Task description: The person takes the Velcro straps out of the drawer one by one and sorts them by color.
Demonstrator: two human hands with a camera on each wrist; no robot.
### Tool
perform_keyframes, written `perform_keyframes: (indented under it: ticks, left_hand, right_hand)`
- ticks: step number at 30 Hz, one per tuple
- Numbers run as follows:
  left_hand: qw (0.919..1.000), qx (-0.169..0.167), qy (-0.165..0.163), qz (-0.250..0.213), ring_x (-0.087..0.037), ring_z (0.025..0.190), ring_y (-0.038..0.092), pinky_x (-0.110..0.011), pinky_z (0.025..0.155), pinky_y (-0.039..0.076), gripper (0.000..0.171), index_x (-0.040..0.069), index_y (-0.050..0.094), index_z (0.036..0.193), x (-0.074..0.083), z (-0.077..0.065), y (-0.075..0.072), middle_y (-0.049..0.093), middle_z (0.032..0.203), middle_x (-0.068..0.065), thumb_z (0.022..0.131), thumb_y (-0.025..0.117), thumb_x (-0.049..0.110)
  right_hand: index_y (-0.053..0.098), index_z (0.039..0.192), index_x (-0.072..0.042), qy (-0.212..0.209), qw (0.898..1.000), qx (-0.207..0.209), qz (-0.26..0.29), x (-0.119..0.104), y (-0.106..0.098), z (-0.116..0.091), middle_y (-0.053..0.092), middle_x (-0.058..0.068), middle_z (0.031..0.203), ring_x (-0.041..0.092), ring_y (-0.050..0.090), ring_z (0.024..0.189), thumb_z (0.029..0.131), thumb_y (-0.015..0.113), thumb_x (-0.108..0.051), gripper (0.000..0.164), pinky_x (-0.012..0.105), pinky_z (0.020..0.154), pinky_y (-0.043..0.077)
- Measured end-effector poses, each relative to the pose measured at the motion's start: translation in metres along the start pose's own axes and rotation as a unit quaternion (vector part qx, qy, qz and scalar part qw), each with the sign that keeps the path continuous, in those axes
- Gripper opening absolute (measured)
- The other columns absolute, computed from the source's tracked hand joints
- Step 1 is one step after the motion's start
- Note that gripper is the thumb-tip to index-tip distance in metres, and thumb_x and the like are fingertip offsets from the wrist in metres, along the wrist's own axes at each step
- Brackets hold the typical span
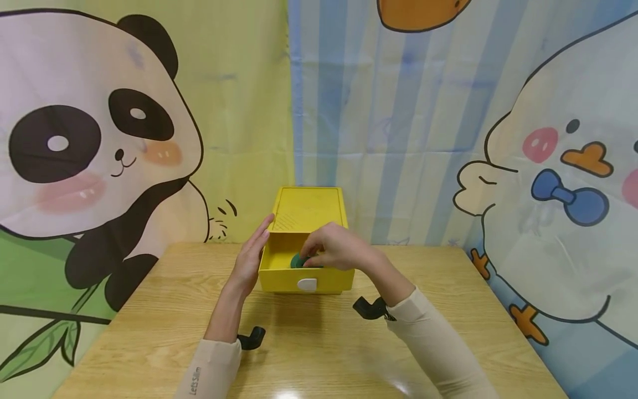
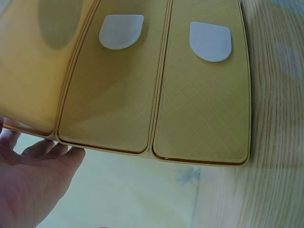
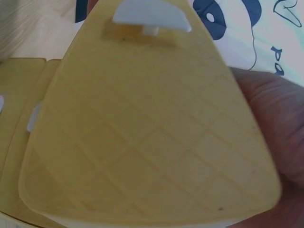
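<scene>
A yellow drawer cabinet (image 1: 314, 208) stands on the table with its top drawer (image 1: 331, 281) pulled out toward me. My right hand (image 1: 341, 247) reaches down into this drawer, thumb and fingers pinching a small green object (image 1: 297, 261); the hand hides most of it, so I cannot tell its kind. Fairly straight fingers of my left hand (image 1: 247, 265) lie along the cabinet's left side, and the left wrist view shows their tips on its edge. In the right wrist view the drawer front (image 3: 152, 133), with its white handle (image 3: 152, 15), covers most of the right hand (image 3: 273, 118).
Two lower drawers, one with a white handle (image 2: 121, 31), appear pushed in. The wooden table (image 1: 149, 332) carries the cabinet near its back edge. Behind hangs a printed cloth backdrop (image 1: 239, 111). Black mounts (image 1: 251, 338) protrude at both wrists.
</scene>
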State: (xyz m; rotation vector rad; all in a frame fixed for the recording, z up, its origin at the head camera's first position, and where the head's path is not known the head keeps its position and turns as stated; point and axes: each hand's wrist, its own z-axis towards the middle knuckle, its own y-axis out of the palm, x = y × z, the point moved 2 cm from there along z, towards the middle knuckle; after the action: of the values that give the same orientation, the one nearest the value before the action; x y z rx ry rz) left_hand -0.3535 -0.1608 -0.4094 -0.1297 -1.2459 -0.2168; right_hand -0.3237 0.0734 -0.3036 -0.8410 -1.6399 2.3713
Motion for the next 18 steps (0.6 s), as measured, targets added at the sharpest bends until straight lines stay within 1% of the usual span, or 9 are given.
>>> perform_keyframes:
  ticks: [2,4,7,10,13,18]
  left_hand:
    - [1.0000,0.002,-0.001,0.003,-0.015,0.162,0.005,-0.053,0.131,0.001,0.057,0.030,0.027,0.165,0.0001,0.0003,0.0004,0.018,0.174,0.012,0.113,0.037,0.049]
    - [1.0000,0.002,-0.002,0.005,-0.014,0.162,0.005,-0.053,0.131,0.001,0.057,0.031,0.027,0.165,0.0008,0.0002,0.0008,0.017,0.173,0.012,0.112,0.037,0.050]
    - [1.0000,0.003,-0.005,0.007,-0.012,0.161,0.005,-0.051,0.131,0.002,0.056,0.033,0.028,0.165,0.0017,-0.0007,0.0011,0.018,0.173,0.014,0.112,0.037,0.051]
    - [0.9999,0.002,-0.006,0.012,-0.011,0.161,0.005,-0.052,0.131,0.000,0.056,0.035,0.028,0.164,0.0024,0.0000,0.0007,0.018,0.172,0.015,0.112,0.037,0.052]
    - [0.9999,0.003,-0.006,0.013,-0.010,0.161,0.005,-0.052,0.131,0.000,0.056,0.035,0.029,0.164,0.0037,0.0018,0.0006,0.019,0.172,0.016,0.112,0.038,0.052]
    - [0.9998,0.004,-0.011,0.015,-0.011,0.161,0.004,-0.053,0.131,-0.001,0.055,0.033,0.028,0.165,0.0030,0.0001,0.0012,0.019,0.173,0.015,0.113,0.037,0.049]
  right_hand:
    - [0.083,0.095,-0.013,-0.003,1.000,-0.023,0.003,0.0027,0.0011,0.0019,0.079,-0.003,0.101,0.008,0.072,0.094,0.092,0.081,-0.012,0.004,0.028,0.084,0.061]
    - [0.083,0.094,-0.013,-0.003,0.999,-0.041,0.011,0.0048,0.0017,0.0030,0.079,0.000,0.107,0.012,0.072,0.102,0.093,0.080,-0.009,0.005,0.033,0.087,0.061]
    - [0.083,0.095,-0.012,0.008,0.998,-0.057,0.014,0.0071,0.0025,0.0036,0.078,0.003,0.114,0.016,0.071,0.109,0.093,0.079,-0.008,0.006,0.036,0.088,0.061]
    - [0.083,0.098,-0.012,0.008,0.998,-0.066,0.000,0.0087,0.0021,0.0048,0.078,0.003,0.116,0.017,0.071,0.106,0.093,0.079,-0.008,0.007,0.030,0.084,0.060]
    - [0.082,0.097,-0.013,0.010,0.997,-0.071,-0.014,0.0088,0.0006,0.0070,0.078,0.001,0.110,0.015,0.071,0.098,0.093,0.079,-0.009,0.006,0.026,0.080,0.058]
    - [0.082,0.097,-0.011,0.022,0.997,-0.075,-0.004,0.0074,0.0028,0.0079,0.079,-0.002,0.102,0.014,0.072,0.092,0.093,0.079,-0.010,0.005,0.027,0.082,0.060]
